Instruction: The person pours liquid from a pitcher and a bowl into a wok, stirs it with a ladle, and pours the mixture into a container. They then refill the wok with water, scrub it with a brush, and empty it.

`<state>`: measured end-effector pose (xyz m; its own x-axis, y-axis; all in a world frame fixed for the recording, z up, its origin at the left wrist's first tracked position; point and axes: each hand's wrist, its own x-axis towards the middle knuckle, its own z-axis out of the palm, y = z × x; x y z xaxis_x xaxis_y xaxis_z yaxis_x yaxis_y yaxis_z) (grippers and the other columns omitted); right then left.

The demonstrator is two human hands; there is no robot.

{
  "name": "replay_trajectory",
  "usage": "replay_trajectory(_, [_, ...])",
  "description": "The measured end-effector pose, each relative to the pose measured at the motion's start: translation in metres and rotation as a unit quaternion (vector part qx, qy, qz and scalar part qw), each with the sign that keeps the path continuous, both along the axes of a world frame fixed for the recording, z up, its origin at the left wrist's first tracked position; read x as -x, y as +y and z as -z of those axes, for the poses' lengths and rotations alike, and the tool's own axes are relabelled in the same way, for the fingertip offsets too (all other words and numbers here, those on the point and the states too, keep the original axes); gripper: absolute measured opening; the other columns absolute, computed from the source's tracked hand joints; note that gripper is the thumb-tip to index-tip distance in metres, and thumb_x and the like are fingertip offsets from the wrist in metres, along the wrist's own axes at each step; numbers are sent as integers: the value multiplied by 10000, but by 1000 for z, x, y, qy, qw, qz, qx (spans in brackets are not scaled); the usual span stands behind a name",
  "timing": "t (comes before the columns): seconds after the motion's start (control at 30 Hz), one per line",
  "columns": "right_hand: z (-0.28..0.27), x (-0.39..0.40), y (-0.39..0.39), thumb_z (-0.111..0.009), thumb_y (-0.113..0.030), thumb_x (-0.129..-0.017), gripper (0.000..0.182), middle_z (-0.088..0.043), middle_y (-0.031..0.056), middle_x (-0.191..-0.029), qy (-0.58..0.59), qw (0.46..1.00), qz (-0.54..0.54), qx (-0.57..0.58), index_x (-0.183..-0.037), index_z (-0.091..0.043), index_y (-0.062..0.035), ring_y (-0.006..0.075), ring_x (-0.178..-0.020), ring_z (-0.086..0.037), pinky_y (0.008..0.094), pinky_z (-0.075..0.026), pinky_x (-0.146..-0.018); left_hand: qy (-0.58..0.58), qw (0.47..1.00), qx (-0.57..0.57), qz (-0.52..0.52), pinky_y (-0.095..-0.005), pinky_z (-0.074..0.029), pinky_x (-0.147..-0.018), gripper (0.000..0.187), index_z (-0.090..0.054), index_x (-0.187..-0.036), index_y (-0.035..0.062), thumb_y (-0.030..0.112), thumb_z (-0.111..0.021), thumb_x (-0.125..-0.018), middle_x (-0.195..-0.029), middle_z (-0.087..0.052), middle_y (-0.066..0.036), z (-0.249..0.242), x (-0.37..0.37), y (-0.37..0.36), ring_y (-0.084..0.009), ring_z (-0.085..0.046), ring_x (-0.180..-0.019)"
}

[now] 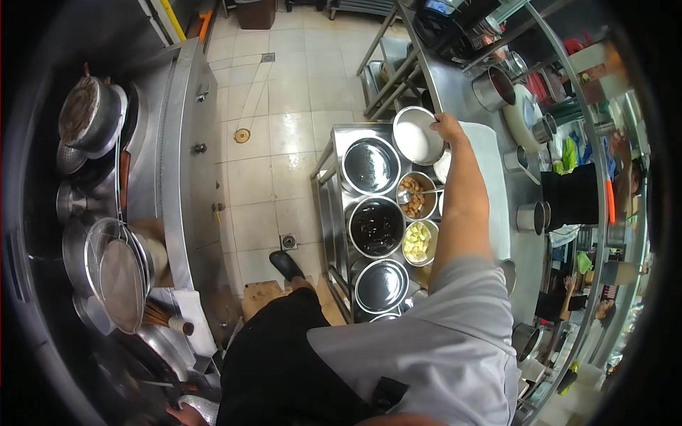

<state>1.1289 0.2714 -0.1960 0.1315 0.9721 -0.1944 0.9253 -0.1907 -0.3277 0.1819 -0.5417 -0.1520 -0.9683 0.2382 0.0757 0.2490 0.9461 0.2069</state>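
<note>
My right hand (447, 128) reaches out along the steel cart and is closed on the rim of a round metal pot (396, 145) with white contents. Close by that pot, a smaller pot holds brown pieces (412, 202) and a ladle (420, 190). Pale yellow chunks (418, 241) fill another small pot. Low at the left edge of the view, my left hand (187, 414) is partly cut off, its fingers curled at a whitish textured cloth (207, 410). A wok (158, 351) lies just beyond it on the stove side.
Large round containers with dark, shiny contents (376, 227) line the cart (359, 130). Stacked pans and a big strainer (121, 284) crowd the stove (186, 177) at left. A counter with pots (494, 89) runs along the right. Other people (572, 195) stand beyond it.
</note>
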Motion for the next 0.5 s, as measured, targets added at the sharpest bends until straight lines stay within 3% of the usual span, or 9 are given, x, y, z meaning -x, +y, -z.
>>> replay_trajectory(0.13, [-36, 4, 7, -764, -252, -846, 289, -759, 228, -957, -105, 991, -45, -70, -1003, -767, -10, 384, -907, -726, 486, -530, -821, -13, 999, -31, 19, -478, -336, -1257, 751, -446, -1533, -26, -124, -535, -794, -1530, -524, -237, 13, 14, -16, -418, -476, -1447])
replay_trajectory(0.23, [-77, 28, 7, -713, -204, -874, 304, -741, 226, -1049, -131, 981, -69, -123, -1095, -726, 4, 390, -977, -699, 487, -512, -839, 23, 994, -58, 86, -496, -349, -1234, 645, -486, -1519, -7, 39, -617, -889, -1499, -561, -240, 16, 5, -31, -423, -490, -1429])
replay_trajectory(0.27, [-98, 46, 4, -700, -189, -885, 281, -735, 222, -1012, -70, 983, -101, -133, -1094, -723, -2, 376, -953, -696, 481, -511, -828, 108, 974, -87, 179, -512, -357, -1225, 657, -483, -1522, -2, 87, -621, -886, -1494, -560, -240, 42, 23, -50, -430, -493, -1415])
replay_trajectory(0.3, [-110, 63, 6, -686, -170, -886, 272, -731, 192, -967, -43, 982, -110, -147, -1093, -723, 2, 308, -913, -692, 445, -509, -809, 134, 974, -58, 174, -517, -354, -1226, 685, -477, -1526, 4, 106, -621, -864, -1500, -552, -238, 53, 25, -58, -441, -498, -1399])
replay_trajectory(0.33, [-119, 70, 15, -673, -152, -879, 286, -718, 149, -930, -51, 982, -122, -135, -1105, -722, 16, 225, -878, -667, 404, -503, -788, 97, 978, -128, 135, -516, -347, -1231, 705, -471, -1528, 8, 116, -616, -847, -1506, -544, -230, 40, 9, -34, -449, -498, -1391])
replay_trajectory(0.37, [-127, 88, 21, -656, -125, -893, 264, -703, 100, -897, 31, 979, -165, -120, -1096, -715, 32, 170, -838, -624, 380, -491, -766, 94, 977, -149, 122, -495, -342, -1237, 734, -466, -1532, 6, 70, -609, -815, -1522, -528, -224, 31, -4, -23, -440, -485, -1418])
replay_trajectory(0.4, [-136, 126, 9, -636, -96, -920, 216, -686, 57, -871, 103, 957, -196, -189, -1074, -704, 39, 138, -812, -589, 354, -480, -742, 101, 978, -143, 117, -469, -333, -1245, 753, -462, -1531, 4, 12, -599, -791, -1539, -506, -228, 26, -7, -17, -425, -463, -1452])
replay_trajectory(0.43, [-153, 157, 9, -629, -81, -965, 165, -635, 8, -822, 137, 950, -251, -125, -1059, -692, 39, 86, -773, -538, 300, -445, -683, 47, 976, -200, 70, -451, -321, -1256, 769, -465, -1523, -1, -49, -591, -766, -1544, -498, -230, -6, -29, 8, -413, -443, -1477])
replay_trajectory(0.5, [-205, 257, -40, -617, -90, -1002, 167, -639, -15, -848, 140, 941, -292, -103, -1074, -690, 42, 59, -771, -529, 269, -435, -684, 91, 972, -183, 112, -464, -303, -1274, 768, -474, -1524, 8, -82, -585, -770, -1565, -485, -230, -9, -29, 5, -421, -421, -1496])
